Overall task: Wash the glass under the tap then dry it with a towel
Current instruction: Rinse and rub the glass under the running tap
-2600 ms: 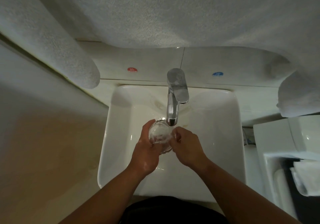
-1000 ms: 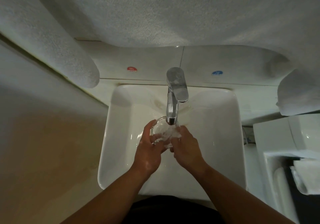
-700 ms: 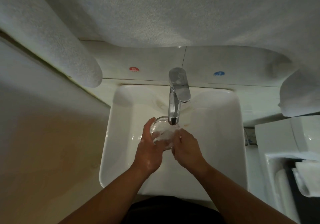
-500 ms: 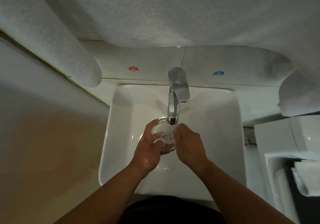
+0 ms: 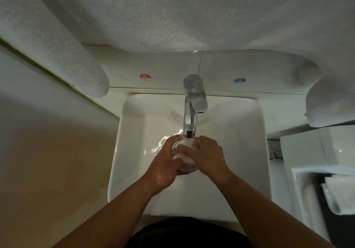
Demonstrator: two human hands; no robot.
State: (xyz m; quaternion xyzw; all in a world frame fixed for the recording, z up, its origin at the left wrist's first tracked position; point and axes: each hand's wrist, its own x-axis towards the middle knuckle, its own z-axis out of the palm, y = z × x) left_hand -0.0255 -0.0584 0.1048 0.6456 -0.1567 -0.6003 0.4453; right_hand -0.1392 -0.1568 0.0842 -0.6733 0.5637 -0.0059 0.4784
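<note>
A clear glass (image 5: pixel 184 151) sits right under the spout of the chrome tap (image 5: pixel 191 102), over the white sink (image 5: pixel 247 151), with water running into it. My left hand (image 5: pixel 167 163) wraps around its left side and base. My right hand (image 5: pixel 209 155) grips its right side, fingers over the rim; whether they reach inside is unclear. A white towel (image 5: pixel 172 13) hangs across the top of the view, draped close to the camera, with its ends (image 5: pixel 57 42) falling at left and right.
A red hot sticker (image 5: pixel 145 76) and a blue cold sticker (image 5: pixel 239 80) mark the wall tiles behind the tap. A beige wall (image 5: pixel 48 161) borders the sink on the left. A white fixture (image 5: pixel 317 151) with folded white cloth (image 5: pixel 340 196) stands at right.
The glass has stayed under the tap while both hands shifted around it. My right hand has moved up over the rim, and my left hand now cups lower around the glass.
</note>
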